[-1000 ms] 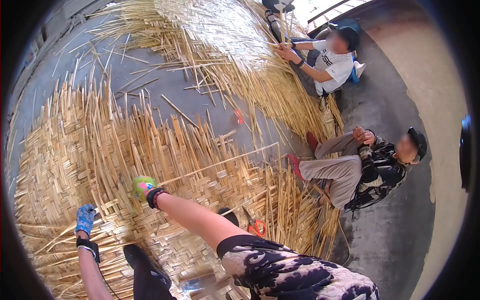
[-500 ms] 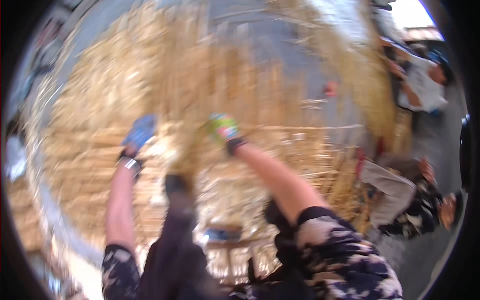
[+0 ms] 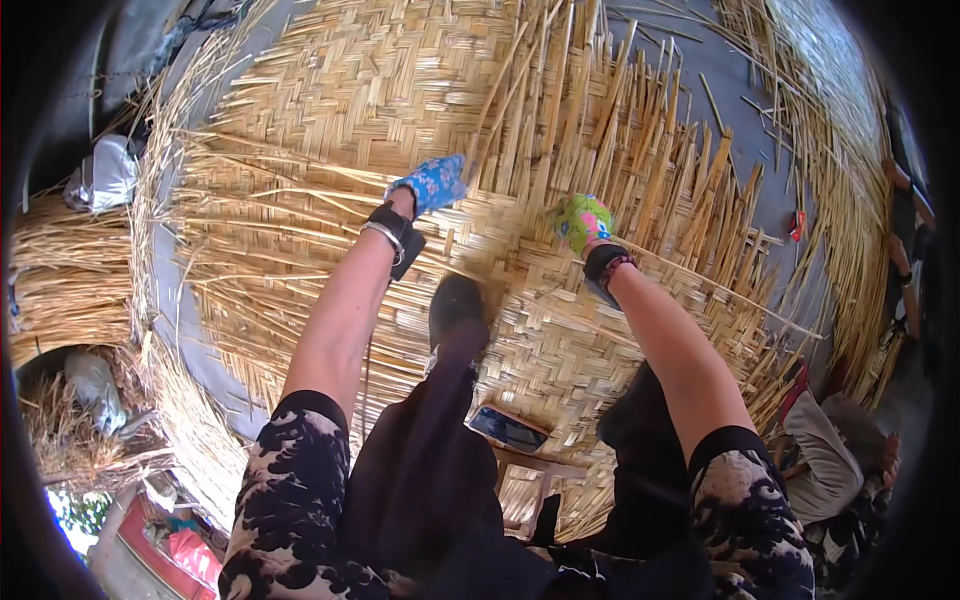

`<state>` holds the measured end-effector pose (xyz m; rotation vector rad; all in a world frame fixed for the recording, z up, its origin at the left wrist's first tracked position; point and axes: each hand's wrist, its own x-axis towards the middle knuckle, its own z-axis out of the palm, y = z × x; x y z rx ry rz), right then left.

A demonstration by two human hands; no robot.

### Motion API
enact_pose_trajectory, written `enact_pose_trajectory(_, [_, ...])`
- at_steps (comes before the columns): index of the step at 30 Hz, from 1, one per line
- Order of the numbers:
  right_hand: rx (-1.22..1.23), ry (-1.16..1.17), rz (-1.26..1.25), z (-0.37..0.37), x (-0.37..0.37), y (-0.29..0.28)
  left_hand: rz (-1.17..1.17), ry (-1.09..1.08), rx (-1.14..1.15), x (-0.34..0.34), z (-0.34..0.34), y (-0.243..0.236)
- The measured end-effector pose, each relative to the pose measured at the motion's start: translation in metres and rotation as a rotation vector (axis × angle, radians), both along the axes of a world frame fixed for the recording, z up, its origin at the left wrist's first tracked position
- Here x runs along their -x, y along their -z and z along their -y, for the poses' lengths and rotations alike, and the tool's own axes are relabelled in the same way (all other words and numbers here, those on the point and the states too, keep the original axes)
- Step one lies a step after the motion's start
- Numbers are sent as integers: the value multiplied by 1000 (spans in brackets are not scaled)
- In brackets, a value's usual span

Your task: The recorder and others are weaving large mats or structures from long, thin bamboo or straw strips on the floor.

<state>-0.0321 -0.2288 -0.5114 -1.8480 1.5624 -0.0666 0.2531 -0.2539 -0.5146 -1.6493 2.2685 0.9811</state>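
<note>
A large herringbone-woven mat [image 3: 410, 60] of flat straw-coloured reed strips spreads beneath me. My left hand [image 3: 428, 184], in a blue flowered glove, rests on the weave with its fingers pointing right; their tips are blurred, so their grip is unclear. To its right, my right hand [image 3: 583, 222], in a green flowered glove, is curled low over the mat where loose strip ends begin. One long reed strip [image 3: 735, 290] runs from beside this hand towards the lower right, and the fingers seem closed on its hidden end. Unwoven strips [image 3: 640, 130] fan out beyond both hands.
My shoe [image 3: 457, 300] stands on the mat. A phone [image 3: 508, 428] lies by a wooden stool [image 3: 540, 470]. A small red object [image 3: 797, 225] is near long loose reeds [image 3: 850, 150]. At right sits another person in pale trousers [image 3: 825, 460]. A white bag [image 3: 103, 175] is far left.
The view has turned and become sharper. Both my hands now appear farther right in it and higher, still on the mat, with the right one beside the loose strip ends.
</note>
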Motion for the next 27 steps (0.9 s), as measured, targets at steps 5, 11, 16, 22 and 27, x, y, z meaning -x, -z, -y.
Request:
enact_pose_trajectory(5, [35, -82, -140, 0, 12, -12, 164, -455, -20, 93, -14, -47])
enact_pose_trajectory(11, [13, -9, -123, 4, 24, -1, 281, -431, 187, 106, -24, -37])
enact_pose_trajectory(16, [205, -24, -265, 1, 17, 0, 542, -46, 708, 133, -45, -38])
enact_pose_trajectory(22, [120, -99, -260, 10, 4, -26, -33, 42, 379, 123, -81, -2])
enact_pose_trajectory(27, [64, 9, 38, -8, 86, 31, -87, 153, 331, 159, -80, -4])
